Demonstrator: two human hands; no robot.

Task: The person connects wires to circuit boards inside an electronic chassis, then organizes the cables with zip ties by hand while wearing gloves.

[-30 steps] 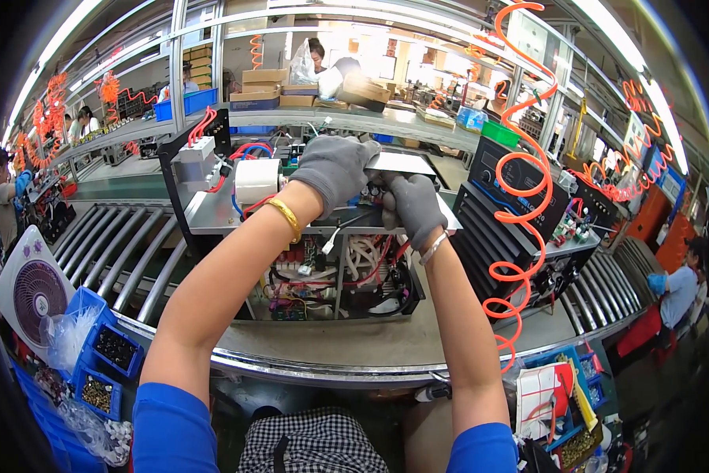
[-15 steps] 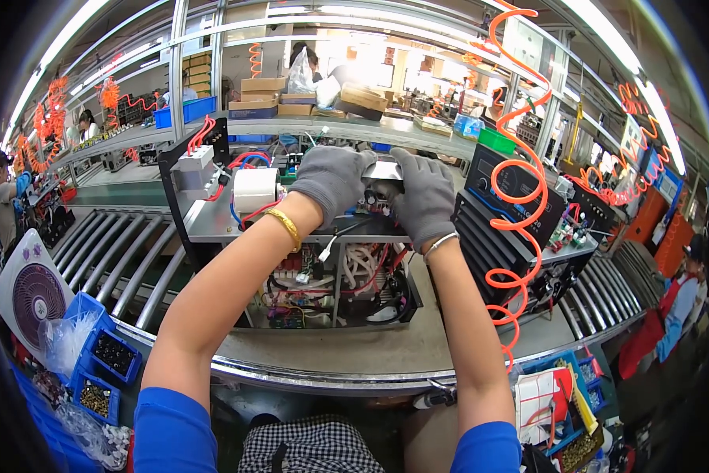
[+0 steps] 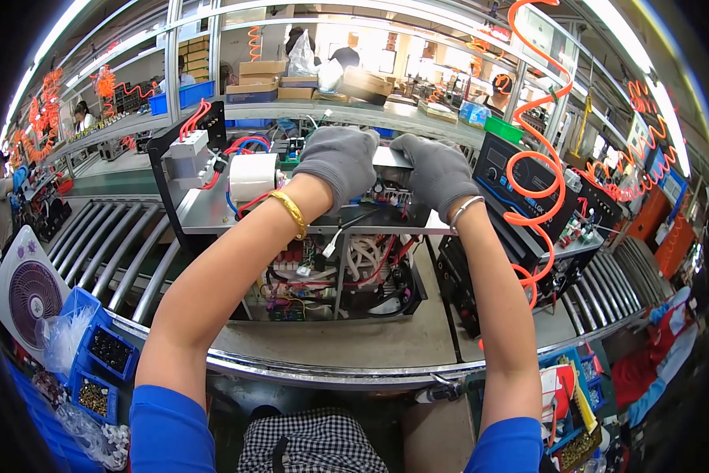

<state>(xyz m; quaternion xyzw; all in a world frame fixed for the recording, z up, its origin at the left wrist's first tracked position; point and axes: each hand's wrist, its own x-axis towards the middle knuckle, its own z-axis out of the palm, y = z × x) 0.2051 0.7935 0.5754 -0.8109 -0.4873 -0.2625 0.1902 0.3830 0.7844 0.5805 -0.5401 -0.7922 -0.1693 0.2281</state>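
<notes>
A metal plate [image 3: 392, 159] sits between two gray-gloved hands, above the opened-up top of a machine [image 3: 242, 214] straight in front of the worker. The left hand [image 3: 340, 165] is at the plate's left edge, fingers bent and held together; the right hand [image 3: 437, 167] curls over its right corner. Both look clamped on the plate to me, though the thumbs and undersides are hidden.

From here I'd judge the machine partly put together. A white drum [image 3: 253, 175], a gray block [image 3: 187, 158] with red wires and an upright black panel [image 3: 165, 162] are in place on its top. Its lower front is uncovered and packed with wiring [image 3: 362, 262], and a white plug [image 3: 330, 249] hangs down in front, joined to nothing that I can see. No cover is on, and I can't tell whether the plate is fastened anywhere.

Just to the right stands a second black machine [image 3: 499, 162], its front panel fitted, with an orange coiled hose [image 3: 537, 195] dangling before it. To the left run metal rollers [image 3: 118, 252], then a white fan [image 3: 35, 288] and blue bins of small parts [image 3: 111, 348]. Over at the far right is a co-worker in red [image 3: 655, 363].
</notes>
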